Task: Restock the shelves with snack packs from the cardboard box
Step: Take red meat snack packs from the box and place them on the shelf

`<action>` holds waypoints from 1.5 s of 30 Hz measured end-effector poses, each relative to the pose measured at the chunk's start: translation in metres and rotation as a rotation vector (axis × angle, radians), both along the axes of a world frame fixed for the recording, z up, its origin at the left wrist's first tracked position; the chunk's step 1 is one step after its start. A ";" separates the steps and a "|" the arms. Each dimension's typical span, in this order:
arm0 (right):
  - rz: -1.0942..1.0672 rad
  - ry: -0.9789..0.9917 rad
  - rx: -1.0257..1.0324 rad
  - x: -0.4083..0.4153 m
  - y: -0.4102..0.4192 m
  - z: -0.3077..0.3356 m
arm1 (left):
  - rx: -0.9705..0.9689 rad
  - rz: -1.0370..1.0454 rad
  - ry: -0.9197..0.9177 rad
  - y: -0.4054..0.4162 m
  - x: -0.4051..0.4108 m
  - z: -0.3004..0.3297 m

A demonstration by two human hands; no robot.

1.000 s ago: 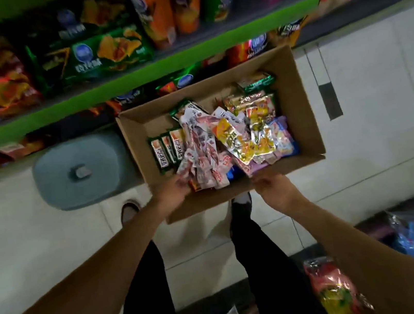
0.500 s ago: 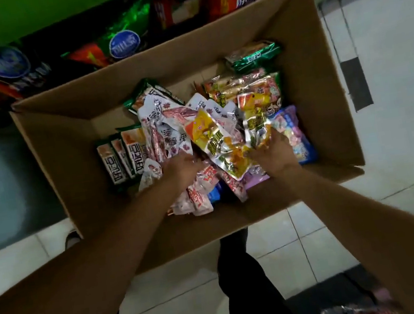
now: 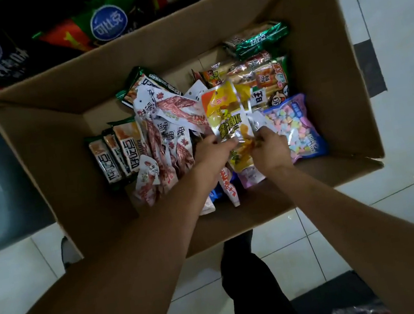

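Both hands had closed in on the yellow snack pack (image 3: 226, 115) since the earlier frame, and the camera had dropped nearer the cardboard box (image 3: 46, 160). Left of that pack lay green bars (image 3: 115, 152) and red-white packs (image 3: 170, 135). The left hand (image 3: 211, 150) pinched the pack's lower edge; the right hand (image 3: 270, 146) appeared to pinch it too, though blur hid the fingers. Right of it lay a candy bag (image 3: 293, 126). Selection was under way; lifting the pack clear toward the shelf (image 3: 45, 30) beyond the box came next.
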State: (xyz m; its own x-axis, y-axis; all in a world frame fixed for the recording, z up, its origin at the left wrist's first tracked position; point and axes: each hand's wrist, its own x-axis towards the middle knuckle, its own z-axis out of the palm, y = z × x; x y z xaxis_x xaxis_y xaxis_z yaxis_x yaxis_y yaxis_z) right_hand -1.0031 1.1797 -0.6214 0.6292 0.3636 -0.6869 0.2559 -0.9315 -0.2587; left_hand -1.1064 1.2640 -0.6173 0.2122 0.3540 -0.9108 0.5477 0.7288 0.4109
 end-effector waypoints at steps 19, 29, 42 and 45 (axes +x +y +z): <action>-0.062 0.791 0.234 -0.119 0.040 0.029 | -0.093 0.182 -0.063 0.086 -0.166 0.021; 0.008 0.361 0.060 -0.138 0.048 -0.017 | -0.195 0.421 -0.030 0.050 -0.192 -0.022; -0.572 0.899 0.265 -0.162 0.042 -0.013 | -0.226 0.313 0.081 0.060 -0.176 -0.026; -0.577 0.983 0.251 -0.158 0.043 0.004 | -0.239 0.221 0.087 0.067 -0.170 -0.008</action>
